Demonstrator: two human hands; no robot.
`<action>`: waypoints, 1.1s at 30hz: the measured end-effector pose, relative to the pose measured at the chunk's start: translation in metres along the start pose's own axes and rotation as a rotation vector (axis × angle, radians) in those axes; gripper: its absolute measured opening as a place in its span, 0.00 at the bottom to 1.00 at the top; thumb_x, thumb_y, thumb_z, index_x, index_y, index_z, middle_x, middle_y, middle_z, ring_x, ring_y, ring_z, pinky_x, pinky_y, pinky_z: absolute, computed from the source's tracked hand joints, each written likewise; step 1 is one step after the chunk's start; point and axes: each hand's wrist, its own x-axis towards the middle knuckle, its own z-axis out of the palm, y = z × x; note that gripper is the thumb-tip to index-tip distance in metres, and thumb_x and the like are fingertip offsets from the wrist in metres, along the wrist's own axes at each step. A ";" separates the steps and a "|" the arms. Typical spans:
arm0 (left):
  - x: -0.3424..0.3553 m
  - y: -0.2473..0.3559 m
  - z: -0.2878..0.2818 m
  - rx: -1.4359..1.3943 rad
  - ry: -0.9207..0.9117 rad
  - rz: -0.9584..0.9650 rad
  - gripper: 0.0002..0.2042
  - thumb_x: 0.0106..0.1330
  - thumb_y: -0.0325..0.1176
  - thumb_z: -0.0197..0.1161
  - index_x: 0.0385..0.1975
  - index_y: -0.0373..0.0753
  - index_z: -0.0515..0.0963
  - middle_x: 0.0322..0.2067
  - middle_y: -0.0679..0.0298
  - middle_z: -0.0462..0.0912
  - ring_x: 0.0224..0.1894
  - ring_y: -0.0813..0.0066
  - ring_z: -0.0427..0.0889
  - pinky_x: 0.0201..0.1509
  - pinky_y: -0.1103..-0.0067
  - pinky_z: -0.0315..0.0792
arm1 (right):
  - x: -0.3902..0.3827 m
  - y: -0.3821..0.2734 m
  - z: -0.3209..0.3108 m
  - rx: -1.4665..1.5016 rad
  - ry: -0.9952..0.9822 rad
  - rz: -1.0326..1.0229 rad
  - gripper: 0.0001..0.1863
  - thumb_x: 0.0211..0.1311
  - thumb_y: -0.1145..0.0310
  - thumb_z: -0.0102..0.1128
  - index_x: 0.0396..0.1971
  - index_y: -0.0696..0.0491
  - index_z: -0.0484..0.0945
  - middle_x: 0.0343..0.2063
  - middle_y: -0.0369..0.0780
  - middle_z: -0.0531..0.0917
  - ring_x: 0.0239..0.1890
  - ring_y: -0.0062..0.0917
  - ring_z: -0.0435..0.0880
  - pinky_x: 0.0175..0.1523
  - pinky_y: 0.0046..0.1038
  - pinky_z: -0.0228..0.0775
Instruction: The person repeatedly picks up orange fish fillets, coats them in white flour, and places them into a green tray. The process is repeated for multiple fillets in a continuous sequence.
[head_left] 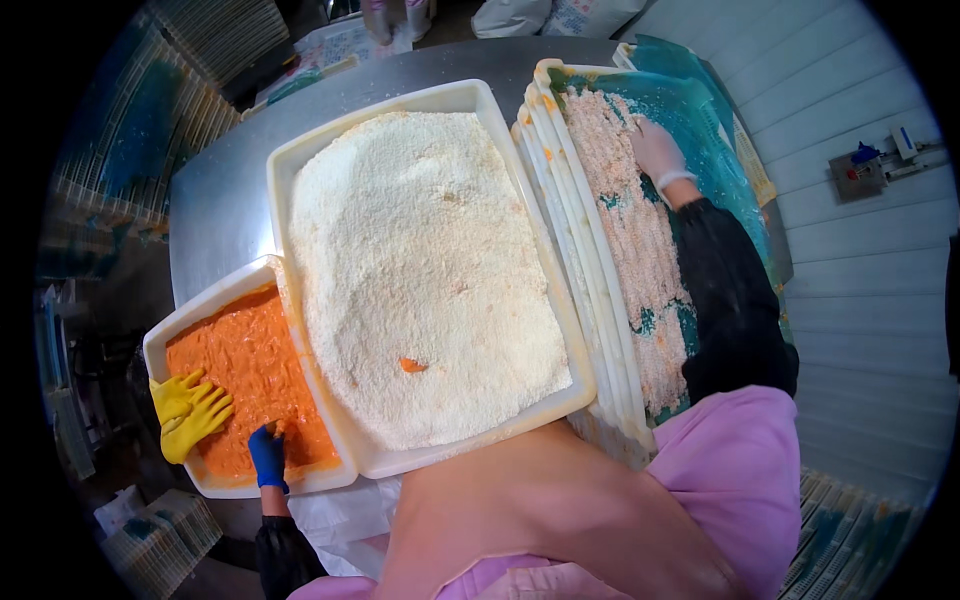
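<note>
In the head view, the left hand (268, 457) is dipping into the orange mix (245, 340), fingers curled; whether it is gripping a piece, I cannot tell. A yellow glove (190, 412) is resting just left of it. The right hand (656, 150) is touching coated strips (648, 265), fingers partly bent, their hold hidden. Between the hands, one orange piece (412, 365) is lying on white crumbs (420, 240). Strips are already covering much of the green net (700, 105); plenty of mix is remaining.

Food-processing workshop: steel table (220, 200), crumb-filled tub (582, 390), stacked trays (590, 270).
</note>
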 end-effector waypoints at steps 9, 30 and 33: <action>0.008 -0.033 0.007 -0.174 0.052 -0.267 0.07 0.55 0.25 0.61 0.31 0.29 0.80 0.26 0.59 0.83 0.29 0.76 0.81 0.33 0.82 0.72 | 0.019 0.004 -0.006 0.723 -0.217 -0.091 0.27 0.70 0.56 0.33 0.62 0.57 0.55 0.56 0.43 0.69 0.60 0.29 0.65 0.63 0.27 0.53; 0.051 -0.011 -0.038 0.008 0.186 0.186 0.12 0.51 0.28 0.63 0.37 0.35 0.78 0.30 0.54 0.81 0.33 0.63 0.81 0.37 0.74 0.72 | -0.225 -0.104 -0.087 1.089 -0.246 -0.188 0.39 0.66 0.41 0.30 0.64 0.59 0.52 0.65 0.44 0.56 0.67 0.31 0.54 0.69 0.32 0.42; 0.065 0.018 -0.054 -0.314 0.104 0.028 0.12 0.57 0.27 0.61 0.41 0.31 0.78 0.32 0.61 0.83 0.31 0.75 0.81 0.37 0.82 0.73 | -0.261 -0.112 -0.086 1.115 -0.284 -0.207 0.44 0.61 0.35 0.33 0.63 0.60 0.55 0.63 0.46 0.59 0.65 0.33 0.57 0.67 0.33 0.46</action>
